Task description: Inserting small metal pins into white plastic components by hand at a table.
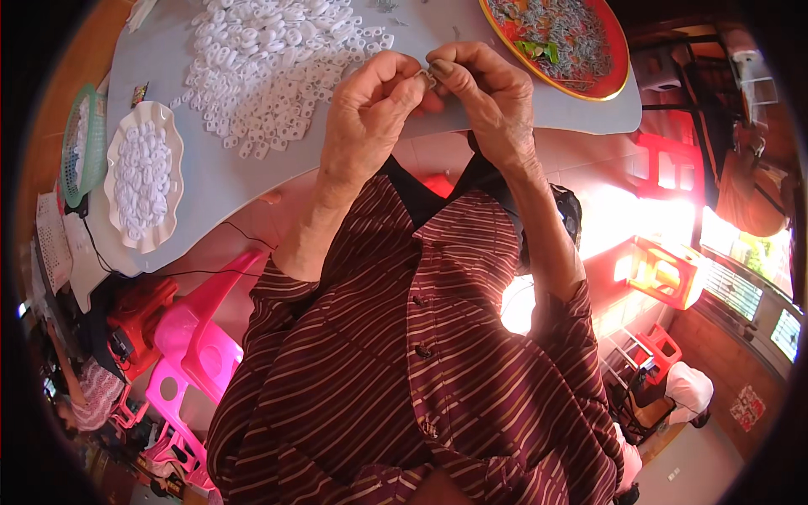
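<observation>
Both hands raised together at the grey table [252, 181] edge, forearms coming up from the striped shirt. Left hand [370, 114] curled, thumb and forefinger pinched narrow on a small pale ring piece [427, 78]; right hand [484, 93] meets it fingertip to fingertip, pinching the same piece. Pile of white plastic rings [278, 59] just left of the hands. White scalloped dish [145, 172] of rings further left, green basket [82, 143] beside it. Red round tray [560, 42] upper right holds grey pieces. Pink stools [198, 337] below the table.

shirt [404, 353] maroon striped | rings [269, 59] white | tray [619, 63] red | stools [198, 345] pink
</observation>
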Available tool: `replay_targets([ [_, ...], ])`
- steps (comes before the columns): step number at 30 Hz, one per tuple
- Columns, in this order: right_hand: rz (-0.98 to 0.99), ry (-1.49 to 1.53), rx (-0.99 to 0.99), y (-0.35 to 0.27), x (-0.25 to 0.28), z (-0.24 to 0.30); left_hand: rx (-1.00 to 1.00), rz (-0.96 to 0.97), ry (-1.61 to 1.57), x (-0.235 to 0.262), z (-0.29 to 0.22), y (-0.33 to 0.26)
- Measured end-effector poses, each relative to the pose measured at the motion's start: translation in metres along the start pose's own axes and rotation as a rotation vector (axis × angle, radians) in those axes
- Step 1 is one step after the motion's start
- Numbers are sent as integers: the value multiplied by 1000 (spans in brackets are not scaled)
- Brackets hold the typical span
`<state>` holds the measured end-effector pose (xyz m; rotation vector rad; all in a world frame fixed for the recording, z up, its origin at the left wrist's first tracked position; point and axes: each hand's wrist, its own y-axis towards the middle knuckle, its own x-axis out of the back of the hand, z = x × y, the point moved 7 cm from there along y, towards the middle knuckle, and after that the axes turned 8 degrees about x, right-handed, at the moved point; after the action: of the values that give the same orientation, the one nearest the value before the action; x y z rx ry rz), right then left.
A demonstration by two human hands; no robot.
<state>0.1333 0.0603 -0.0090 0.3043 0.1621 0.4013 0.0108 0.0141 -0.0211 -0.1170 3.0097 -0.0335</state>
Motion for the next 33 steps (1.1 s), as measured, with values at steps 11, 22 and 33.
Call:
replay_targets([
  [11, 19, -316, 39, 2, -6, 10, -36, -23, -54, -3, 0, -3],
  [22, 18, -146, 15, 4, 2, 6, -39, -42, -59, 1, 0, -3],
  [33, 42, -65, -77, 1, -6, 1, -81, -58, -75, -1, -9, -7],
])
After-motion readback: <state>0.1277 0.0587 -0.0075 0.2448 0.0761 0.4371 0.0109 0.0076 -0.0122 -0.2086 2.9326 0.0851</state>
